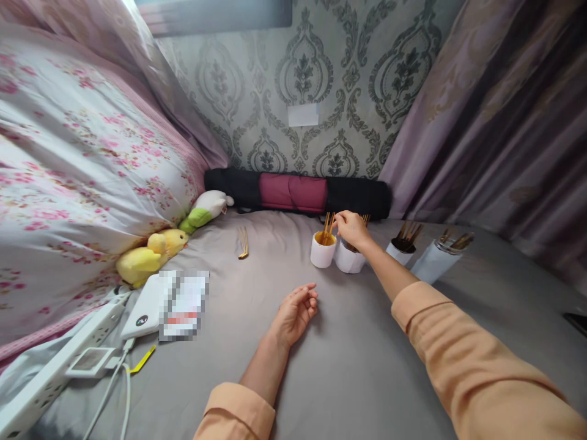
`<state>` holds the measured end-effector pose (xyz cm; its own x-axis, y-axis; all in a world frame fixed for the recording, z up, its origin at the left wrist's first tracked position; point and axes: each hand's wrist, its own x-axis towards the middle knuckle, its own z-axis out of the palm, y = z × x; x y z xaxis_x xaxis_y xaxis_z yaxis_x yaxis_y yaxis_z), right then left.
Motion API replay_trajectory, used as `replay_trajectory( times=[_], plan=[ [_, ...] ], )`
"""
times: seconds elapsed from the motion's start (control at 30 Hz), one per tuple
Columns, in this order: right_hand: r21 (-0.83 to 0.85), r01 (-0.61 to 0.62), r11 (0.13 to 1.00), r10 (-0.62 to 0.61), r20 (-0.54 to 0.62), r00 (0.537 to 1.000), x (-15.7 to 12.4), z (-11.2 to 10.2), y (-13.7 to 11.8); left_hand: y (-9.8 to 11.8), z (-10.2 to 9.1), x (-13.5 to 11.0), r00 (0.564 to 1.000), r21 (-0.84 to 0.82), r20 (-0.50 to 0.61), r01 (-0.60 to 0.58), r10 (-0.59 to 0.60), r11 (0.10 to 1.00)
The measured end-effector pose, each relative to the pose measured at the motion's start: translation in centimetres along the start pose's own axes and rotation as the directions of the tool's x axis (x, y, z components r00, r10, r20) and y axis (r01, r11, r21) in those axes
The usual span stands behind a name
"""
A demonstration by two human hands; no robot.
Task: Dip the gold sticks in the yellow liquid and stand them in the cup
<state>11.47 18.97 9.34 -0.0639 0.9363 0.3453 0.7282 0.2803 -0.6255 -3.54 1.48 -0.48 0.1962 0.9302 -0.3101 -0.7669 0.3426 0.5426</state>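
My right hand (pixel 352 229) reaches out over two white cups (pixel 322 252) on the grey sheet, its fingers pinched on thin wooden sticks (pixel 328 227) that stand in the left cup. The second cup (pixel 349 260) sits just under my wrist. My left hand (pixel 296 313) rests on the sheet nearer to me, fingers loosely curled, holding nothing. A small bundle of sticks (pixel 243 243) lies loose on the sheet to the left of the cups.
Two more white cups with dark sticks (pixel 403 247) (pixel 435 256) stand to the right. A black and maroon roll (pixel 298 192) lies by the wall. Floral pillows (pixel 82 177), yellow plush toys (pixel 149 256), a power bank (pixel 140 315) and a power strip (pixel 55 366) crowd the left.
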Motion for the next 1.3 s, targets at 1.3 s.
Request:
replay_trajectory(
  times=[1.3],
  plan=[
    [0.226,0.049,0.973,-0.036,-0.062,0.997,-7.6,-0.9,-0.2,0.2,-1.0,0.5,0.999,-0.044,0.038,0.014,-0.012,0.999]
  ],
)
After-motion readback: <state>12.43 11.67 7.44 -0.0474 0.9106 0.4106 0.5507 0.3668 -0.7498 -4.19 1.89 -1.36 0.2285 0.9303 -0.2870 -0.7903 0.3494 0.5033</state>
